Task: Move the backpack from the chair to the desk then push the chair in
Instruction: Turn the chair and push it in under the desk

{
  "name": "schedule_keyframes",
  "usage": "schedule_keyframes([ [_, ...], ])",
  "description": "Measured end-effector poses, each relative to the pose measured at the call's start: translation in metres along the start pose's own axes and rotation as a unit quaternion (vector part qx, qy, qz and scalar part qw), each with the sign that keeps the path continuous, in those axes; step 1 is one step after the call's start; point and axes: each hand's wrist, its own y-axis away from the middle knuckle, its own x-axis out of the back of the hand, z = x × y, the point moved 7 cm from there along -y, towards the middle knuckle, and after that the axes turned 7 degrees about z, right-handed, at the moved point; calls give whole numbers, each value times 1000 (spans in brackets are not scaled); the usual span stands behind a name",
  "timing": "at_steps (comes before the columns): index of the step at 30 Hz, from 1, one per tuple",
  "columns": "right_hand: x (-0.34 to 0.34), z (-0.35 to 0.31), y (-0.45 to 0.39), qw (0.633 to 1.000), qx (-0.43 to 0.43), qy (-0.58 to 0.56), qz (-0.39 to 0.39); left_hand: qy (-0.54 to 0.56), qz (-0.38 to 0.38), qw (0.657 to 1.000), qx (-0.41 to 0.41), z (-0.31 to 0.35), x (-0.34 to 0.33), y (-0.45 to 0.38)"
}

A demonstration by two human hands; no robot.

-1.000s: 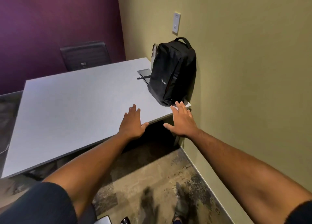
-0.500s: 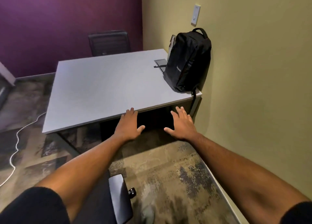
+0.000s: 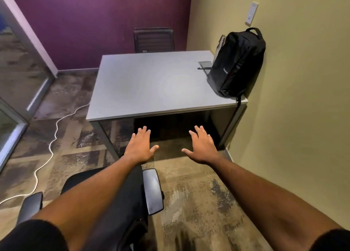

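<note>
**Backpack on desk, chair not pushed in**

Backpack [image 3: 235, 65] upright on desk [image 3: 151, 84], far right corner, leaning on wall. Left hand [image 3: 141, 146] and right hand [image 3: 203, 146] spread flat, fingers apart, holding nothing, in air short of desk edge. Chair [image 3: 121, 197] under left forearm, well clear of desk

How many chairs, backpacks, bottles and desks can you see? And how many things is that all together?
Chairs: 2, the near chair under the left arm and the far chair behind the desk
Backpacks: 1, the black backpack
Bottles: 1, the metal bottle behind the backpack
Desks: 1, the grey desk
Total: 5
</note>
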Motion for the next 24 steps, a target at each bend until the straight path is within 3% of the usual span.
schedule_keyframes([
  [11, -45, -107, 43, 1000, -29, -6, -9, 6, -20, 1000, 6, -126, 8, 79],
  [24, -122, -226, 115, 995, -82, -25, -40, -10, -104, 994, -23, -267, 1, 177],
])
